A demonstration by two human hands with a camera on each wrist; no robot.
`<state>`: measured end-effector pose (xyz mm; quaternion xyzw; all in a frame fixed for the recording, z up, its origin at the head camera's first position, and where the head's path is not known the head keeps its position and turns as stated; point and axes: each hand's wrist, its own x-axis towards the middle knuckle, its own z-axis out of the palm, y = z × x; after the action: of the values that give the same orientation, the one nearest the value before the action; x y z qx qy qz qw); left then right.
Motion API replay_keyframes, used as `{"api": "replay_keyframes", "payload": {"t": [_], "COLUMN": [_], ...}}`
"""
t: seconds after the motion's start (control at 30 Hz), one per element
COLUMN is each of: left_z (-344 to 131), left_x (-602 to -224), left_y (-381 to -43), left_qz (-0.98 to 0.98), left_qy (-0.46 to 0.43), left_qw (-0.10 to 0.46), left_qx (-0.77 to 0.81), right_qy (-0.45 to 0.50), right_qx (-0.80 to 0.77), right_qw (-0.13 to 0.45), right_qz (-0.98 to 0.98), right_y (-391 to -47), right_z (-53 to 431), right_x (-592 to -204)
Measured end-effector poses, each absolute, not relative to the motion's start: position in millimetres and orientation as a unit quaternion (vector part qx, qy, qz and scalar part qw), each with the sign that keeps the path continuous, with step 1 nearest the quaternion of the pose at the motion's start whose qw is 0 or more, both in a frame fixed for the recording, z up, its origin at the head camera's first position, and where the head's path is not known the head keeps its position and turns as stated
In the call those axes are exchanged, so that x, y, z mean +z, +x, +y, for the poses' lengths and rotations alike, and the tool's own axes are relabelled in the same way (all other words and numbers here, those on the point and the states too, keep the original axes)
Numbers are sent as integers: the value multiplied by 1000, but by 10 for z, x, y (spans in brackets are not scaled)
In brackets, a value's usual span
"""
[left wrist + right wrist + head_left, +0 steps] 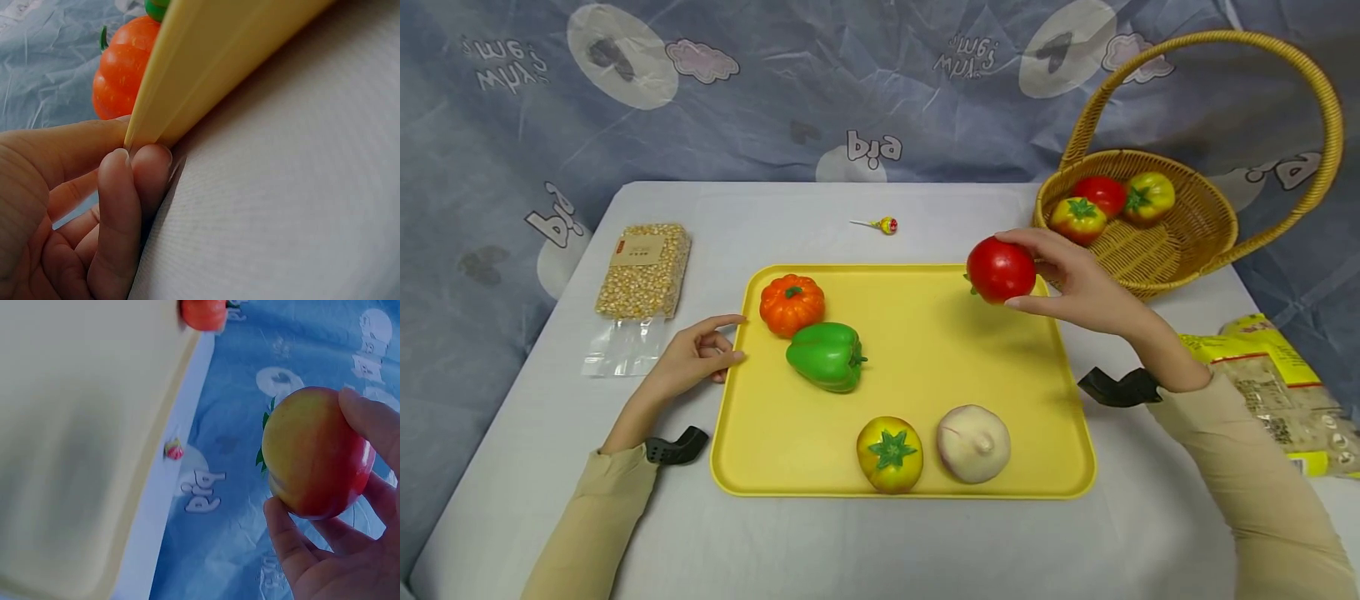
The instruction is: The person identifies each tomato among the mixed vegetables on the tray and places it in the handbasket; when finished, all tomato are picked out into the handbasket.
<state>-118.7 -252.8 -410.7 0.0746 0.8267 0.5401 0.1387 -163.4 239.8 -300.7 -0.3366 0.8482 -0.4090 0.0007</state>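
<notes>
My right hand (1067,279) grips a tomato (1000,270) above the right part of a yellow tray (910,367). Red shows in the head view; the right wrist view reveals a yellow side and green leaves on this tomato (319,453). At the tray's left rim, my left hand (692,358) holds the edge between its fingers, as the left wrist view shows up close. On the tray lie an orange pumpkin (792,305), a green bell pepper (827,357), a yellow tomato (890,455) with a green star-shaped top, and a garlic bulb (973,444).
A wicker basket (1157,258) with a tall handle stands at the back right, holding several red and yellow tomatoes (1101,197). Yellow printed bags (1277,383) lie at the right. A bag of corn kernels (643,271) is at the left. Behind the tray lies a lollipop (887,225).
</notes>
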Motion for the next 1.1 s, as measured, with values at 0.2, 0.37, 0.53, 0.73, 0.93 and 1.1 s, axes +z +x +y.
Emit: {"api": "replay_keyframes", "payload": {"t": [0.2,0.37,0.53,0.73,0.93,1.1], "left_z": [-2530,-2537,-2553,-2544,-2540,-2529], "left_x": [-4111,-4135,-4144,-4143,-4134,-4115], "left_y": [-1191,-1194,-1187,-1188,-1189,-1186], "left_qz": [826,826,824,824,823,822], "left_qy": [76,78,80,80,77,78], "left_qw": [138,138,136,137,139,141], "left_qx": [541,541,544,544,546,547], "right_qy": [-283,-210,-124,-46,6,54], "right_qx": [-408,-432,-443,-425,-422,-406], "right_qw": [-46,-65,-64,-76,-77,-62], "right_qz": [867,875,886,901,903,910], "right_y": [-1689,-1773,-1842,-1917,-2012,-2083], "right_z": [2593,2805,3006,3201,3375,3475], "right_x": [-2950,-2954,-2969,-3026,-3079,-3115]}}
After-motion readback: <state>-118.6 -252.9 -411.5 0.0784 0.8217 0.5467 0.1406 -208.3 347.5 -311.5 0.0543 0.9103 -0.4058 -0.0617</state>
